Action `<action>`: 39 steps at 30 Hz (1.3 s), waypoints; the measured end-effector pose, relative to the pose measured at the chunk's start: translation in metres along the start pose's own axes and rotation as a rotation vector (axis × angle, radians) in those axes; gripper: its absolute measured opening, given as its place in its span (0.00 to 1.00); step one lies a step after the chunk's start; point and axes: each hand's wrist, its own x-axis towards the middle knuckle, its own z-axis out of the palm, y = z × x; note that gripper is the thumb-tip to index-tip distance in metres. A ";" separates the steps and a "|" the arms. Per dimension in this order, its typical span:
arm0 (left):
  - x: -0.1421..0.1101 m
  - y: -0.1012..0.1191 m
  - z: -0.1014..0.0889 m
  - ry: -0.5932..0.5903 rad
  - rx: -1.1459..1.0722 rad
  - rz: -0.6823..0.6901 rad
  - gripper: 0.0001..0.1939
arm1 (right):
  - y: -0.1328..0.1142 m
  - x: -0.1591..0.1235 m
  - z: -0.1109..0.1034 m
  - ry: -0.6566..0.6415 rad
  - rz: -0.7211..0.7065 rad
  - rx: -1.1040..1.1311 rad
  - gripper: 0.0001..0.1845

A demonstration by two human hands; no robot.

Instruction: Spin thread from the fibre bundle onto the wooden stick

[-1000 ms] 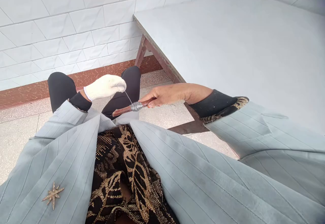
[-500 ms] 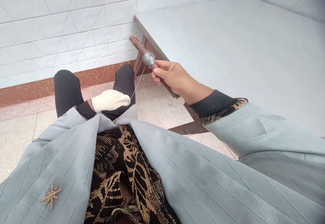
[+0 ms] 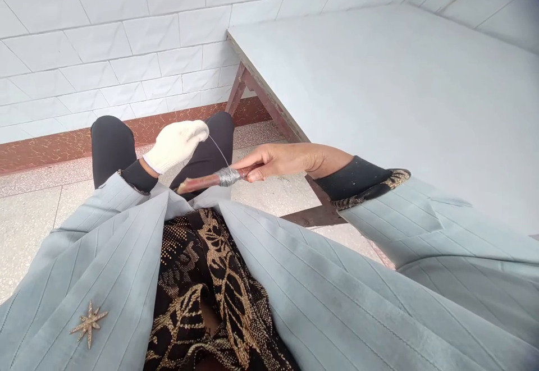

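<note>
My right hand (image 3: 273,161), bare, grips one end of a reddish-brown stick (image 3: 197,183) that lies nearly level over my lap, pointing left. A coil of thin silver wire (image 3: 228,176) is wound round the stick just beyond my fingers. From the coil a single strand of wire (image 3: 219,150) runs up and left to my left hand (image 3: 177,143), which wears a white cotton glove and pinches the strand at its fingertips. Both hands hover above my knees in black trousers.
A grey-topped table (image 3: 379,96) with a dark wooden frame stands to my right against the white tiled wall (image 3: 105,51). A speckled stone floor (image 3: 33,214) and a reddish skirting band lie ahead. My grey striped jacket fills the lower view.
My right hand has swung the stick down from beside the table edge to level over my lap. My gloved left hand has risen from my thigh, keeping the wire strand taut.
</note>
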 end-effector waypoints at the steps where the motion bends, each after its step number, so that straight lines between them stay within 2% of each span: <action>1: 0.000 -0.001 0.007 -0.037 -0.036 -0.047 0.15 | 0.001 0.000 0.000 0.113 -0.043 0.086 0.21; 2: -0.001 0.000 0.013 -0.090 -0.077 -0.078 0.15 | 0.003 0.001 -0.001 0.223 -0.079 0.185 0.21; 5: -0.006 0.006 0.026 -0.308 -0.191 -0.013 0.16 | 0.011 0.006 -0.002 0.512 -0.093 0.343 0.18; 8: -0.012 0.016 0.031 -0.443 -0.112 0.100 0.16 | 0.018 0.011 0.000 0.579 -0.005 0.264 0.13; 11: -0.014 0.023 0.028 -0.447 0.036 0.213 0.16 | 0.022 0.012 0.001 0.591 0.075 0.086 0.10; 14: -0.015 0.026 0.019 -0.348 0.150 0.273 0.15 | 0.024 0.012 0.000 0.588 0.195 -0.167 0.11; 17: -0.015 0.026 0.005 -0.257 0.233 0.284 0.15 | 0.026 0.011 -0.003 0.485 0.273 -0.395 0.16; 20: -0.013 0.025 -0.006 -0.211 0.277 0.265 0.15 | 0.024 0.010 -0.003 0.284 0.327 -0.489 0.16; 22: -0.010 0.022 -0.010 -0.210 0.272 0.259 0.14 | 0.021 0.008 -0.003 0.131 0.332 -0.462 0.16; 25: -0.004 0.017 -0.006 -0.201 0.155 0.234 0.14 | 0.014 0.004 -0.001 -0.077 0.257 -0.290 0.16; 27: -0.001 0.014 0.001 -0.160 -0.012 0.148 0.14 | 0.010 0.002 0.000 -0.129 0.163 -0.126 0.19; 29: -0.001 0.013 0.010 -0.121 -0.160 0.049 0.16 | 0.005 0.001 0.001 -0.020 0.034 0.041 0.23; 32: -0.006 0.016 0.023 -0.163 -0.286 0.001 0.18 | 0.002 0.002 0.001 0.387 -0.111 0.218 0.23; 34: -0.009 0.018 0.029 -0.247 -0.314 0.035 0.17 | 0.004 0.003 -0.001 0.598 -0.092 0.245 0.19; 36: -0.012 0.019 0.033 -0.344 -0.280 0.095 0.16 | 0.009 0.005 -0.004 0.695 -0.014 0.226 0.15; 39: -0.014 0.020 0.032 -0.430 -0.169 0.208 0.16 | 0.020 0.006 -0.008 0.739 0.086 0.126 0.13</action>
